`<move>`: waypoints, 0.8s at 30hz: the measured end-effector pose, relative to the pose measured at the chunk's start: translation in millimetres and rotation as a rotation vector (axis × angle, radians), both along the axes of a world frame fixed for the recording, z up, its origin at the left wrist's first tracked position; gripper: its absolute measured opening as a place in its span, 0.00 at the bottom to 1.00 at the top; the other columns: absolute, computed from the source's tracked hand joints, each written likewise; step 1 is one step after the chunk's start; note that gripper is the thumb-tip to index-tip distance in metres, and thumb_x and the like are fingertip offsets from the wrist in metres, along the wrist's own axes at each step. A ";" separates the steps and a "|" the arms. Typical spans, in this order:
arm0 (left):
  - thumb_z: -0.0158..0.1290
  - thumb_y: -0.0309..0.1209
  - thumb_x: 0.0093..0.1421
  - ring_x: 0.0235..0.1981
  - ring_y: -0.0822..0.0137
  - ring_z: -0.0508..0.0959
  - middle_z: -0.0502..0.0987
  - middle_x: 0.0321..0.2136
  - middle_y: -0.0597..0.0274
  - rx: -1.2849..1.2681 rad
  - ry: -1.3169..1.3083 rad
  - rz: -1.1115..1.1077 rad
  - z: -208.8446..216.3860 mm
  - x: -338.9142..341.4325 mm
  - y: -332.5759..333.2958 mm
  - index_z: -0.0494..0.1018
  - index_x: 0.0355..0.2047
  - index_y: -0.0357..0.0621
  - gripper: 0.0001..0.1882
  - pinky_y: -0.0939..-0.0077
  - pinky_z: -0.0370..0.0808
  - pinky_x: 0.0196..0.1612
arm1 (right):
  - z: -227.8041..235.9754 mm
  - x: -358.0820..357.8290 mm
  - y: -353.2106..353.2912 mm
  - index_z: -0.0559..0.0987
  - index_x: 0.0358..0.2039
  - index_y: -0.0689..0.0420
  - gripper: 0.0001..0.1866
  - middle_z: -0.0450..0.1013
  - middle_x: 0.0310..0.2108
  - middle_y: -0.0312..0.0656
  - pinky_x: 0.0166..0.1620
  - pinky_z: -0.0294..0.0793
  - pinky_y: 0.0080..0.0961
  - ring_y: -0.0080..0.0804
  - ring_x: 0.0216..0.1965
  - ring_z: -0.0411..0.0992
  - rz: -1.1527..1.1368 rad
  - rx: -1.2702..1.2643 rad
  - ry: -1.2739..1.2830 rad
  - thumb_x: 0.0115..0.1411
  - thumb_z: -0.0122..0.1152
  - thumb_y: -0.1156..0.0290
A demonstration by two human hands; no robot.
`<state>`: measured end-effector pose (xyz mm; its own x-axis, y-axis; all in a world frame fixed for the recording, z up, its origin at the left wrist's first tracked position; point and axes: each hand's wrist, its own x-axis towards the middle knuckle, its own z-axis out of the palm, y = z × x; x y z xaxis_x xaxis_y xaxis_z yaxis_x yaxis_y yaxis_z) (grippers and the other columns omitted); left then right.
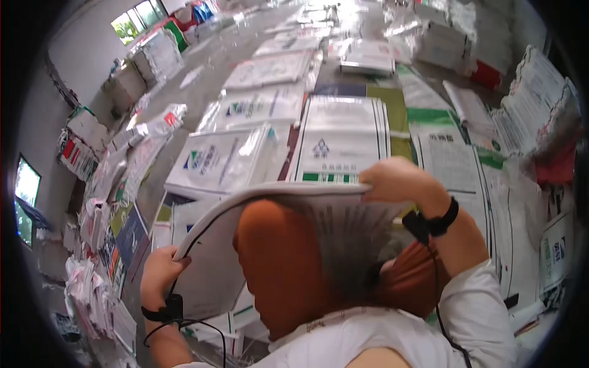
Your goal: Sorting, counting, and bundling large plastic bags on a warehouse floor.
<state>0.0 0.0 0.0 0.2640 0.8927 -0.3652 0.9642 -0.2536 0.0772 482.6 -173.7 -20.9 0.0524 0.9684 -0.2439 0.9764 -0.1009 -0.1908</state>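
A wide stack of white printed plastic bags (pixel 211 267) is bowed in front of my raised knee, with its thick layered edge uppermost. My left hand (pixel 162 270) is closed on the stack's left edge, thumb over the top. At the far right of the same upper edge, my right hand (pixel 399 181) pinches the stack between fingers and thumb. Just beyond it lies a flat white bag stack with a green stripe (pixel 343 132), partly covered by the held one. To its left lies another white stack (pixel 215 161) with a blue and green mark.
More flat bag piles (pixel 270 69) run in rows across the floor. Upright bundles with ragged edges (pixel 534 107) stand at the right, and crumpled bundles (pixel 101 300) crowd the left. Cables hang from the bands on both my wrists.
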 end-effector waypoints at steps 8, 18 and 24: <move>0.62 0.37 0.54 0.37 0.41 0.80 0.79 0.32 0.40 0.197 -0.097 -0.129 -75.4 -18.7 22.2 0.79 0.38 0.41 0.16 0.55 0.75 0.40 | -46.9 -11.8 65.6 0.83 0.35 0.57 0.17 0.79 0.31 0.49 0.42 0.78 0.40 0.50 0.37 0.79 0.040 -0.050 -0.120 0.55 0.67 0.56; 0.62 0.39 0.56 0.35 0.40 0.80 0.79 0.29 0.39 0.101 -0.055 -0.033 -97.3 -22.0 3.8 0.79 0.35 0.37 0.17 0.55 0.75 0.38 | -80.6 -8.4 78.1 0.84 0.32 0.59 0.16 0.80 0.33 0.46 0.40 0.80 0.40 0.47 0.36 0.80 -0.012 -0.132 -0.125 0.54 0.65 0.59; 0.61 0.36 0.56 0.27 0.55 0.80 0.79 0.23 0.48 0.049 -0.242 0.057 -37.1 -15.1 -6.8 0.78 0.35 0.34 0.15 0.62 0.74 0.34 | -9.0 -6.5 45.4 0.84 0.33 0.60 0.18 0.80 0.31 0.47 0.41 0.79 0.39 0.47 0.36 0.80 0.035 -0.093 -0.073 0.54 0.68 0.56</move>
<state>-15.1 -6.8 -37.1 0.2869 0.9239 -0.2532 0.9322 -0.2083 0.2961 476.1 -128.3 -30.0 0.0396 0.9433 -0.3296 0.9906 -0.0804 -0.1109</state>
